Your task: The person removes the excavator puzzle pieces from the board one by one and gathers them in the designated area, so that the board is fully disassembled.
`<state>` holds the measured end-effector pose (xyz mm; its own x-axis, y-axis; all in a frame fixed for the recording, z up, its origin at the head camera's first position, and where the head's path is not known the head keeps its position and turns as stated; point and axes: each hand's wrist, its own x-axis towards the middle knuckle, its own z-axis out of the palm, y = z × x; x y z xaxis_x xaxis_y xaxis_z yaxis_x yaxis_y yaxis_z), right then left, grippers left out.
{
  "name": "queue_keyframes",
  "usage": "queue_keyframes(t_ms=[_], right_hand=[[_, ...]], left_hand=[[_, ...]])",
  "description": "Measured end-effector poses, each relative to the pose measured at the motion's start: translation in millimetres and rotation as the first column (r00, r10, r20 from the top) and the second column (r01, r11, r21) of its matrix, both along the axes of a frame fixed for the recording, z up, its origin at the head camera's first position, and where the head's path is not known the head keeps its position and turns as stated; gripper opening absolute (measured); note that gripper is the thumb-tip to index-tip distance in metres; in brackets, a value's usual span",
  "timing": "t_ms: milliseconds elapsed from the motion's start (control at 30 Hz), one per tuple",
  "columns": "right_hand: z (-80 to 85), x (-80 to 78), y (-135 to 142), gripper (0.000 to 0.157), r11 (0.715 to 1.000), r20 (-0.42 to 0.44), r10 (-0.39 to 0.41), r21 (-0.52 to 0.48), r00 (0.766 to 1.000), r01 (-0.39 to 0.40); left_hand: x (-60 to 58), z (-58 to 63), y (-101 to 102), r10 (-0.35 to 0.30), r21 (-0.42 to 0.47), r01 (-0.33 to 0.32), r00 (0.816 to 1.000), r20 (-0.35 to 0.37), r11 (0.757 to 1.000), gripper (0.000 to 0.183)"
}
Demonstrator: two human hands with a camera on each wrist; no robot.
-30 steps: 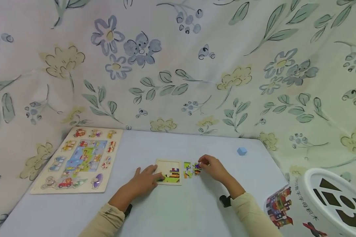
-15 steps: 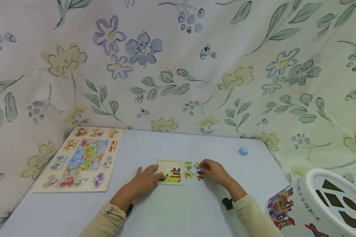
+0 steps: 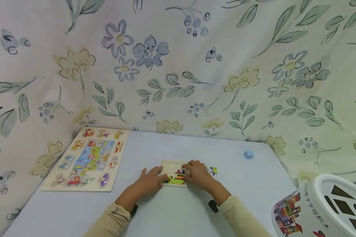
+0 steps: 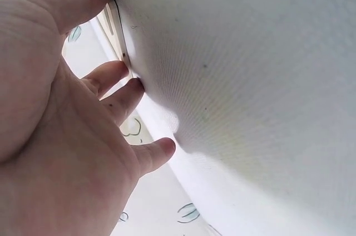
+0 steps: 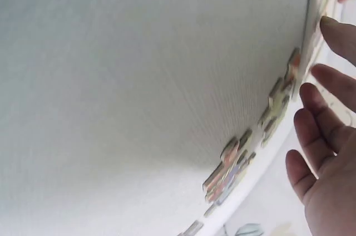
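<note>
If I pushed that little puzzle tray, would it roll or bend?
It probably wouldn't roll: the puzzle tray lies flat on the table. Bending seems unlikely too, as its straight rim looks like wood. The pieces inside might shift, though, since they seem to fill only part of it.

One left hand (image 3: 148, 182), one right hand (image 3: 198, 175); one frame (image 3: 169, 166) between them; one board (image 3: 92, 188) far left; one cube (image 3: 248, 154) far right; one bucket (image 3: 310, 209) near right; loose pieces (image 3: 213, 170) right, too overlapped to count.
</note>
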<state>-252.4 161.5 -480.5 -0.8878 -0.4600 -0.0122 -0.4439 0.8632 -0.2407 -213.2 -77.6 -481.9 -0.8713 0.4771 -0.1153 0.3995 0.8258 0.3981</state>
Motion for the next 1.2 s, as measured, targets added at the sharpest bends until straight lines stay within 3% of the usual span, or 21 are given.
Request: queue_keyframes(t_ms=[300,567,667,833,933,1100,1200], right_hand=[[-2.0,2.7,-3,0.026,0.999,-0.031,-0.047,-0.002,0.998,0.047],[-4.4,9.1,-3,0.018,0.99,-0.183,0.079,0.132,0.98,-0.056],[-0.3,10.9,0,0.017,0.993,-0.183,0.069,0.108,0.981,-0.049],[16.8,8.4,16,0.015,0.996,-0.13,-0.047,-0.079,0.99,0.037],[24.4,6.7,40,0.014,0.98,-0.025,-0.126,-0.156,0.992,0.121],[22.1,9.4,86,0.014,0.953,0.197,-0.217,-0.169,0.956,0.251],[16.3,14.0,104,0.016,0.949,0.251,-0.232,-0.154,0.94,0.276]], left_hand=[[-1.5,0.1,5,-0.016,0.01,0.016,1.0,-0.006,1.0,0.029],[-2.0,1.3,7,-0.017,0.024,0.017,1.0,0.002,1.0,0.028],[-1.7,0.5,8,-0.023,0.031,0.022,1.0,0.004,0.999,0.027],[-1.5,-2.7,6,-0.015,0.031,0.016,1.0,-0.015,0.999,0.027],[-1.1,-4.1,3,-0.005,0.035,0.006,1.0,-0.024,0.999,0.027],[-2.3,-6.5,-1,-0.002,0.037,0.002,1.0,-0.019,0.999,0.029],[-3.0,-6.0,-3,-0.007,0.026,0.008,1.0,-0.025,1.0,0.03]])
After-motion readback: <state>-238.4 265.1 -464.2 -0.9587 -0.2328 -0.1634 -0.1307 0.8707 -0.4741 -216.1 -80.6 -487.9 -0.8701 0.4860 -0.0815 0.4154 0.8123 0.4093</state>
